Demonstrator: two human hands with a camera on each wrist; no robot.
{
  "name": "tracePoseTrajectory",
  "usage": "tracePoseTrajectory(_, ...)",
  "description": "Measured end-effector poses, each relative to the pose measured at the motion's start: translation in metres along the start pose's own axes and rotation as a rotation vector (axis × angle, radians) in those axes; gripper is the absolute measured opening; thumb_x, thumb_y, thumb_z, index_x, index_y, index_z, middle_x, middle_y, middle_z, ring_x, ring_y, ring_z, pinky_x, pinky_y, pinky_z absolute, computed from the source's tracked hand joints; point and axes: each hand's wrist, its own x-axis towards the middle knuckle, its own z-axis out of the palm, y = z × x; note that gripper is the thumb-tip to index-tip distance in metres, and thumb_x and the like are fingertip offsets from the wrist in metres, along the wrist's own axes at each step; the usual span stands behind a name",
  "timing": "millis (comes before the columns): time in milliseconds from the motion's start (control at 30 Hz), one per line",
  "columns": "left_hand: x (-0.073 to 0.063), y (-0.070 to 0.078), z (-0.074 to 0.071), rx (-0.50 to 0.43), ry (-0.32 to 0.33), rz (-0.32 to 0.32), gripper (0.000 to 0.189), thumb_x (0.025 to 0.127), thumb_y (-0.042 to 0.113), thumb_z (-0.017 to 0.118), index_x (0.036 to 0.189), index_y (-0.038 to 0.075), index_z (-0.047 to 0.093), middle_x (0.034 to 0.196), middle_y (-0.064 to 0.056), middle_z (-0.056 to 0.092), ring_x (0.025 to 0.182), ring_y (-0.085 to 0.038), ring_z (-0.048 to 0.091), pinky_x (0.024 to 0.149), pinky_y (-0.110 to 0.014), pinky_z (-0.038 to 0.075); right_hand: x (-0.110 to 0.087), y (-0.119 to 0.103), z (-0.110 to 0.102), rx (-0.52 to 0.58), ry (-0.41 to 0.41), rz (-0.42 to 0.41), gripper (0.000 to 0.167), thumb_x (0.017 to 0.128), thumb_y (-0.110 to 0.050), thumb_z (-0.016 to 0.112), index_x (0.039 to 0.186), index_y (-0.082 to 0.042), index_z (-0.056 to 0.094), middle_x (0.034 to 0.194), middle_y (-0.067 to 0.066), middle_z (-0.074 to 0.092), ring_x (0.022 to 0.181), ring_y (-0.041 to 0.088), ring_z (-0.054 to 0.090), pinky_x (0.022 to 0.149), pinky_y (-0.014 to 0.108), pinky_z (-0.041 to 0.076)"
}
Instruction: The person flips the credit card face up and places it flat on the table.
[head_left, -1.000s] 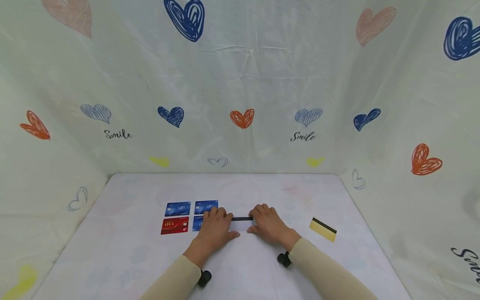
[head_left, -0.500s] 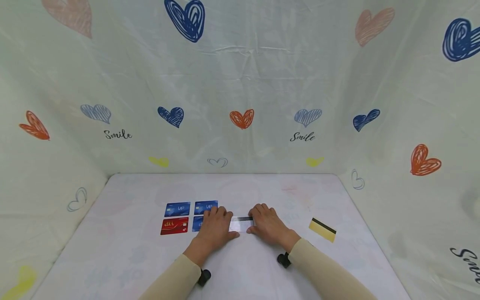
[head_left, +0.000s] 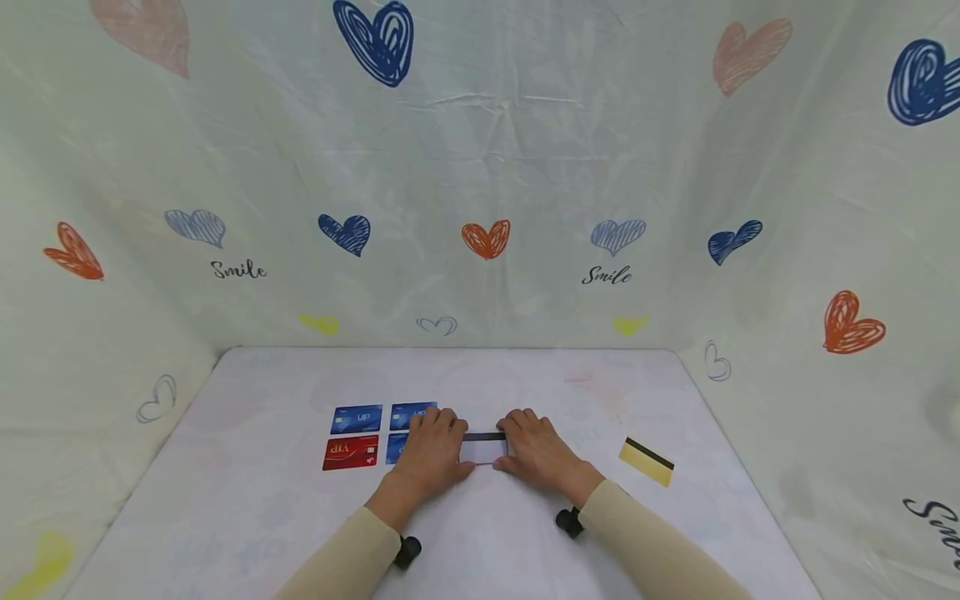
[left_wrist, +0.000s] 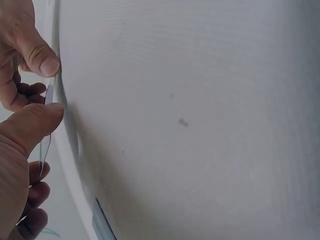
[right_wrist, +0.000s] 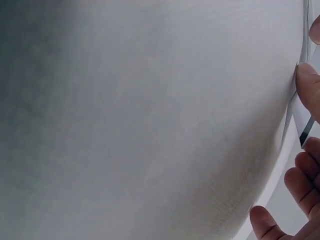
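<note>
A pale silver card (head_left: pixel 483 451) with a dark stripe along its far edge spans the gap between both hands at the middle of the table. My left hand (head_left: pixel 426 454) pinches its left end between thumb and fingers. At its right end, my right hand (head_left: pixel 538 452) grips it the same way. The left wrist view shows the card's thin edge (left_wrist: pixel 45 149) behind the left thumb. In the right wrist view a corner of the card (right_wrist: pixel 300 117) shows by the right thumb (right_wrist: pixel 309 85). Fingers cover both ends of the card.
Left of the hands lie a red VIP card (head_left: pixel 350 452), a blue VIP card (head_left: pixel 356 419) and two more blue cards, an upper one (head_left: pixel 405 414) and a lower one (head_left: pixel 395 448), partly covered by my left hand. A gold striped card (head_left: pixel 647 462) lies at right.
The card's tilt varies slightly, its face glinting brighter half a second ago than now. My left fingers have shifted slightly away from me, over more of the upper blue card. The right hand stays nearly still.
</note>
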Motion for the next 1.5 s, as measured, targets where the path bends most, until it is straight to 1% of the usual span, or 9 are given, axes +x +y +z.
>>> tracePoseTrajectory(200, -0.001, -0.002, -0.004, -0.019, 0.033, -0.001, 0.063, 0.085, 0.049, 0.087, 0.133, 0.011, 0.068, 0.131, -0.01, 0.065, 0.124, -0.03, 0.052, 0.104, -0.051, 0.045, -0.002, 0.001, -0.002, 0.059, 0.029, 0.002, 0.059, 0.094, -0.049, 0.078, 0.134, -0.007, 0.062, 0.128, 0.004, 0.06, 0.115, 0.02, 0.055, 0.091, 0.041, 0.051)
tracePoseTrajectory(400, -0.002, -0.002, -0.011, -0.043, 0.06, 0.0, 0.065, 0.085, 0.049, 0.087, 0.135, 0.012, 0.068, 0.134, -0.01, 0.064, 0.127, -0.031, 0.051, 0.104, -0.051, 0.045, -0.004, 0.001, -0.003, 0.114, 0.07, -0.009, 0.057, 0.093, -0.045, 0.081, 0.131, -0.007, 0.064, 0.127, 0.003, 0.061, 0.114, 0.02, 0.056, 0.095, 0.043, 0.053)
tracePoseTrajectory(533, -0.001, 0.001, -0.017, -0.062, 0.068, 0.006, 0.066, 0.085, 0.047, 0.087, 0.137, 0.014, 0.067, 0.136, -0.008, 0.063, 0.129, -0.029, 0.05, 0.105, -0.05, 0.043, -0.004, 0.001, -0.004, 0.119, 0.103, -0.036, 0.055, 0.092, -0.043, 0.082, 0.13, -0.007, 0.064, 0.127, 0.004, 0.062, 0.113, 0.02, 0.057, 0.095, 0.042, 0.053)
tracePoseTrajectory(667, -0.001, 0.006, -0.024, -0.096, 0.075, 0.028, 0.067, 0.085, 0.045, 0.087, 0.139, 0.013, 0.064, 0.137, -0.008, 0.063, 0.129, -0.028, 0.049, 0.105, -0.049, 0.043, -0.003, 0.001, -0.002, 0.134, 0.119, -0.057, 0.054, 0.092, -0.042, 0.082, 0.13, -0.008, 0.064, 0.127, 0.004, 0.062, 0.114, 0.02, 0.058, 0.097, 0.04, 0.054)
tracePoseTrajectory(833, -0.002, 0.012, -0.031, -0.11, 0.077, 0.058, 0.069, 0.086, 0.045, 0.086, 0.141, 0.013, 0.061, 0.138, -0.008, 0.062, 0.128, -0.028, 0.05, 0.104, -0.048, 0.045, -0.002, 0.0, -0.001, 0.177, 0.14, -0.083, 0.051, 0.093, -0.039, 0.082, 0.13, -0.008, 0.064, 0.127, 0.004, 0.062, 0.116, 0.021, 0.059, 0.1, 0.04, 0.053)
tracePoseTrajectory(967, -0.004, 0.013, -0.035, -0.125, 0.081, 0.066, 0.071, 0.086, 0.044, 0.087, 0.143, 0.012, 0.058, 0.138, -0.008, 0.061, 0.128, -0.028, 0.049, 0.104, -0.047, 0.045, -0.003, -0.002, 0.0, 0.227, 0.148, -0.093, 0.05, 0.093, -0.033, 0.082, 0.131, -0.007, 0.064, 0.128, 0.006, 0.063, 0.12, 0.023, 0.06, 0.102, 0.042, 0.053)
tracePoseTrajectory(1200, -0.004, 0.011, -0.034, -0.137, 0.077, 0.045, 0.078, 0.085, 0.045, 0.089, 0.147, 0.011, 0.055, 0.136, -0.009, 0.061, 0.129, -0.029, 0.049, 0.107, -0.049, 0.044, -0.004, -0.007, -0.002, 0.387, 0.133, -0.064, 0.048, 0.095, -0.029, 0.081, 0.135, -0.008, 0.062, 0.133, 0.005, 0.062, 0.127, 0.023, 0.058, 0.107, 0.043, 0.051)
tracePoseTrajectory(1400, -0.004, 0.007, -0.029, -0.165, 0.056, 0.032, 0.073, 0.085, 0.043, 0.088, 0.145, 0.013, 0.06, 0.137, -0.009, 0.061, 0.131, -0.029, 0.049, 0.106, -0.051, 0.044, -0.004, -0.012, -0.005, 0.483, 0.108, -0.034, 0.048, 0.098, -0.031, 0.078, 0.138, -0.012, 0.059, 0.137, 0.001, 0.059, 0.127, 0.02, 0.057, 0.105, 0.041, 0.053)
tracePoseTrajectory(1500, -0.004, 0.006, -0.028, -0.185, 0.058, 0.03, 0.071, 0.086, 0.043, 0.087, 0.145, 0.015, 0.062, 0.137, -0.008, 0.062, 0.13, -0.029, 0.048, 0.107, -0.051, 0.044, -0.004, -0.014, -0.007, 0.527, 0.097, -0.014, 0.049, 0.099, -0.032, 0.076, 0.139, -0.01, 0.059, 0.139, 0.002, 0.058, 0.125, 0.02, 0.059, 0.104, 0.042, 0.054)
